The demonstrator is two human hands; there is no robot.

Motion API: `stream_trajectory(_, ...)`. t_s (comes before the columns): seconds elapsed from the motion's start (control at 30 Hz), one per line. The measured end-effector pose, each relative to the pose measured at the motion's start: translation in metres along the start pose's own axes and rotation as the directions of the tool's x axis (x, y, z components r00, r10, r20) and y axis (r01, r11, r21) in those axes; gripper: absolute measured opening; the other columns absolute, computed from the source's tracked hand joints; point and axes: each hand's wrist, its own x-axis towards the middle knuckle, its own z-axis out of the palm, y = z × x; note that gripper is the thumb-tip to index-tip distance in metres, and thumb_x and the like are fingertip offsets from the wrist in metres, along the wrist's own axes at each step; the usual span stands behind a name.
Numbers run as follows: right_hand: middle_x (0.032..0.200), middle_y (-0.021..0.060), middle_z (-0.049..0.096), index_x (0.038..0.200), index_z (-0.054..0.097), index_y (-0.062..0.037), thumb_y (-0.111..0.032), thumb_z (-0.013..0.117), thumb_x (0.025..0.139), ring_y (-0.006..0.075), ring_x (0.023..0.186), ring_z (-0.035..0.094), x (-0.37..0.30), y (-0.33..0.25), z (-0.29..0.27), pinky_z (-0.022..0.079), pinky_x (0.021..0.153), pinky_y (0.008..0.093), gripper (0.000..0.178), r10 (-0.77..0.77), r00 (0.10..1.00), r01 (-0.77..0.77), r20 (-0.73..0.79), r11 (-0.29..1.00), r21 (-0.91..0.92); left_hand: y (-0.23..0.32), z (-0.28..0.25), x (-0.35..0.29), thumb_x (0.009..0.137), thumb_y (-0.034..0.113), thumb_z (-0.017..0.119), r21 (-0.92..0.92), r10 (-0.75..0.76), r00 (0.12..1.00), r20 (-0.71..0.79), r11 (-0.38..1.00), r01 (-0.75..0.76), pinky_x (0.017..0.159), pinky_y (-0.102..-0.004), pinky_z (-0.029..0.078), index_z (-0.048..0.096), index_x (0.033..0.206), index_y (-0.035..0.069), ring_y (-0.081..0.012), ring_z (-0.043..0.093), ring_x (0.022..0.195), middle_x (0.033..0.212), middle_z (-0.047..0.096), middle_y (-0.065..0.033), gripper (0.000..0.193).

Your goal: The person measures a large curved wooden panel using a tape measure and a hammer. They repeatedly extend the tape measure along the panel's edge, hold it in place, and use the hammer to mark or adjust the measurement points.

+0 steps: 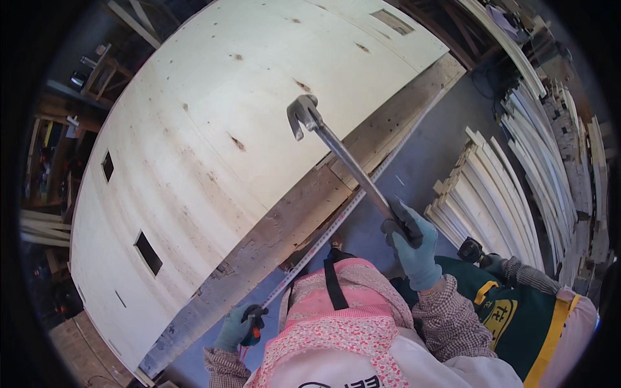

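My right hand (414,249), in a blue-grey work glove with dark fingers, is closed round the handle of a claw hammer (352,165). The hammer slants up over the bench edge, its metal head above a large pale plywood sheet (194,149). Lower down, my left hand (231,333), gloved alike, grips a dark tape measure (254,325) with an orange part. Its pale blade (330,233) stretches far up along the near edge of the worn wooden bench (310,207). The plywood lies on that bench and has several rectangular cut-outs.
At my right stands a person in a green apron (517,317) with yellow trim, whose gloved hand (495,265) is by a black object (471,250). Stacks of pale wood strips (491,194) lie on the floor beyond. Shelves and tools line the left side.
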Motion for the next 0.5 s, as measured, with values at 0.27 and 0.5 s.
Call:
stream_trajectory(0.27,0.077,-0.0002,0.057,0.124,0.050,-0.0070,0.005,0.046,0.084,0.0016,0.054,0.041,0.171,-0.055,0.040,0.036,0.048,0.0158,0.042,-0.014,0.906,0.048,0.423,0.996,-0.070,-0.013,0.039,-0.248,0.085,0.022,0.054,-0.590,-0.519,0.854,0.035,0.679,0.437,0.053,-0.0245,0.045,0.065,0.095,-0.001,-0.0108,0.054,0.057,0.068,0.061,-0.0048,0.027)
stream_trajectory(0.5,0.104,0.0074,0.062,0.111,0.058,-0.0162,-0.019,0.060,0.081,0.0274,0.092,0.060,0.193,-0.068,0.227,0.048,0.079,0.0387,0.030,-0.276,0.646,0.759,0.712,0.336,-0.558,-0.068,0.160,-0.342,0.082,0.023,0.056,-0.719,-0.537,0.843,-0.034,0.599,0.353,0.060,-0.0269,0.046,0.064,0.100,0.002,-0.0116,0.054,0.064,0.074,0.062,-0.0048,0.028)
